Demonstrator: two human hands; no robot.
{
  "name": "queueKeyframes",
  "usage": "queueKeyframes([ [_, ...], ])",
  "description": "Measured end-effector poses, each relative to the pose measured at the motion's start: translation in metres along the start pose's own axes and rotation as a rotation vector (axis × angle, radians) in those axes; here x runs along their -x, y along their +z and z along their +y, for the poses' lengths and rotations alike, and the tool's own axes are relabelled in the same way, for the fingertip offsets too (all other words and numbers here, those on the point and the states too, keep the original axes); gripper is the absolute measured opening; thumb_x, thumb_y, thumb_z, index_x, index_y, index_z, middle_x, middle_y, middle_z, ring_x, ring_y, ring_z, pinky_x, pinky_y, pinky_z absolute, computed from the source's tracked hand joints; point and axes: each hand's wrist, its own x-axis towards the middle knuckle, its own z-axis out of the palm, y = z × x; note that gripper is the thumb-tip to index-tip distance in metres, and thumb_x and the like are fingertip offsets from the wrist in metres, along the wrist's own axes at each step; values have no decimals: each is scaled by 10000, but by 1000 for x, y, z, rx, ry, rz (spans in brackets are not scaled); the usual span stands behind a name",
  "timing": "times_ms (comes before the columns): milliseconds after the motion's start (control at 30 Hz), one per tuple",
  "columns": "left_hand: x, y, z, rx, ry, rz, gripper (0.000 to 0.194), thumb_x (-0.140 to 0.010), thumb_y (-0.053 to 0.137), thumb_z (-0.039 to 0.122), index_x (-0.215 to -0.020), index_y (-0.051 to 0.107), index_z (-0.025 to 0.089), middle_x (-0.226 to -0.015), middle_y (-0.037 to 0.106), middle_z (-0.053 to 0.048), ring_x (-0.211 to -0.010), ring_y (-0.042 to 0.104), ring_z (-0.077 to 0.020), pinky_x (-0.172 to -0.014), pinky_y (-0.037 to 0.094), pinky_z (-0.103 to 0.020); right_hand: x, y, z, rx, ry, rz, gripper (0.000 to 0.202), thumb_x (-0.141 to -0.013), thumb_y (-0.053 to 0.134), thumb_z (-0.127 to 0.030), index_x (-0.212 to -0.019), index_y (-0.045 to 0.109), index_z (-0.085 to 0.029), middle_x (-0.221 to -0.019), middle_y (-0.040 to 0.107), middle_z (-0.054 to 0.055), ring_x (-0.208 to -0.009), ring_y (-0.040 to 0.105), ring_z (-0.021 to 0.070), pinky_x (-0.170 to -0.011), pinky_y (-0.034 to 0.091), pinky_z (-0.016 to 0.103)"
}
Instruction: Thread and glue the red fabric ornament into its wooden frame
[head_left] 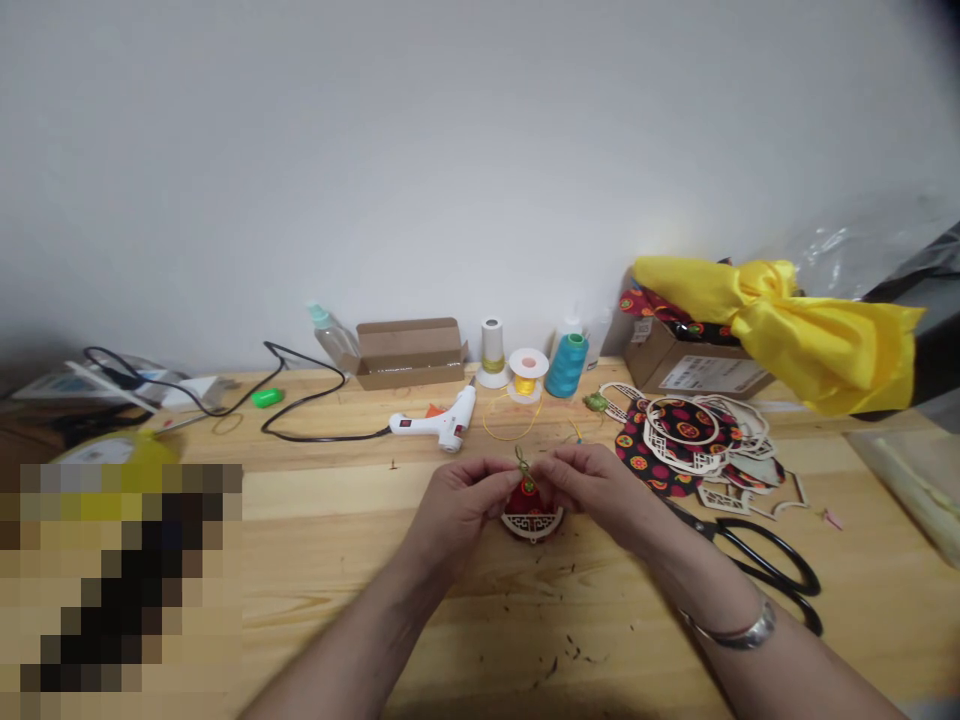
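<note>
A round ornament of dark red patterned fabric, with a pale cut-out fretwork piece over its lower half, is between my hands. A knotted green cord forms a small loop at its top. My left hand is closed, thumb and fingers pinching at the cord from the left. From the right, my right hand pinches at the same cord. My fingers cover both sides of the ornament's upper part. Close to my right forearm lie black-handled scissors.
A white glue gun trails a black cable. Behind stand an open cardboard box, a yellow cord spool and a blue thread cone. Fabric pieces and fretwork frames lie right, below a carton with yellow cloth.
</note>
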Motion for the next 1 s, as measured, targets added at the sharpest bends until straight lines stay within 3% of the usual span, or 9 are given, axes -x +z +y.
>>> queueKeyframes([
  [167,0,0,0,2,30,66,98,-623,696,209,-674,684,127,-488,551,32,-450,384,-40,-458,268,-181,0,-2,0,111,-22,105,208,-679,623,-324,-686,619,-116,-608,584,13,-539,485,102,-515,382,229],
  [333,0,1,1,-57,62,102,90,-629,698,218,-650,677,133,-480,559,42,-450,413,-42,-460,296,-168,2,1,-3,154,-81,217,181,-683,618,-300,-628,573,-134,-574,570,0,-516,489,100,-492,397,221],
  [467,2,4,2,-122,60,139,97,-628,697,221,-648,688,127,-474,572,39,-439,418,-42,-444,299,-164,10,9,-2,268,-215,304,188,-725,595,-317,-645,560,-149,-568,568,0,-510,492,103,-474,395,212],
  [600,1,5,0,-67,24,135,77,-627,691,191,-658,691,120,-431,541,51,-392,373,-24,-411,279,-154,19,20,4,565,-422,345,131,-788,540,-254,-697,575,-166,-610,585,5,-544,503,105,-504,379,213],
  [800,-2,3,-4,107,-47,105,86,-635,682,154,-706,698,109,-477,581,31,-360,354,-1,-368,256,-134,22,28,19,1193,-828,360,111,-820,482,-164,-801,590,-143,-653,584,41,-609,520,149,-549,348,269],
  [900,-1,3,-4,156,-58,94,61,-639,678,147,-682,695,107,-526,626,3,-376,404,-5,-373,278,-124,22,30,22,1414,-889,352,108,-811,479,-129,-809,587,-132,-628,560,40,-582,498,165,-526,324,295],
  [1000,0,4,-2,186,-89,96,37,-624,688,149,-642,690,117,-579,662,-20,-444,503,-35,-416,336,-126,24,32,19,1488,-926,313,120,-810,469,-112,-795,588,-124,-618,551,43,-571,492,167,-511,317,301],
])
